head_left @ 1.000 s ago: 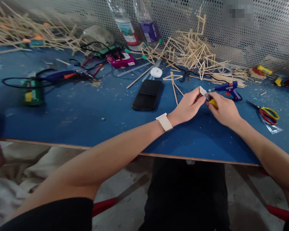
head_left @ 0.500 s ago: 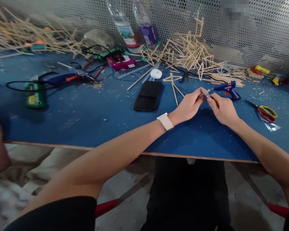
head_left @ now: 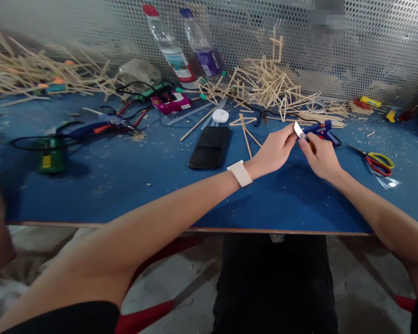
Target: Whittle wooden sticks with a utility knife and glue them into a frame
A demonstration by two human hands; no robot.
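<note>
Both my hands meet over the blue table (head_left: 132, 185). My right hand (head_left: 321, 155) is closed around a small utility knife with a yellow handle (head_left: 311, 146). Its bare blade (head_left: 299, 130) points up and to the left. My left hand (head_left: 274, 150), with a white band on the wrist, pinches at the blade's tip with thumb and fingers. A blue glue gun (head_left: 319, 129) lies just behind my hands.
A black phone (head_left: 210, 146) and a white case (head_left: 220, 115) lie left of my hands. Red and yellow scissors (head_left: 378, 161) lie at the right. A pile of wooden sticks (head_left: 275, 86), two bottles (head_left: 170, 44), cables and a green roll (head_left: 51, 157) crowd the back and left.
My hands stay together on the knife. The blade shows more and stands more upright than half a second ago. The view has tilted a little.
</note>
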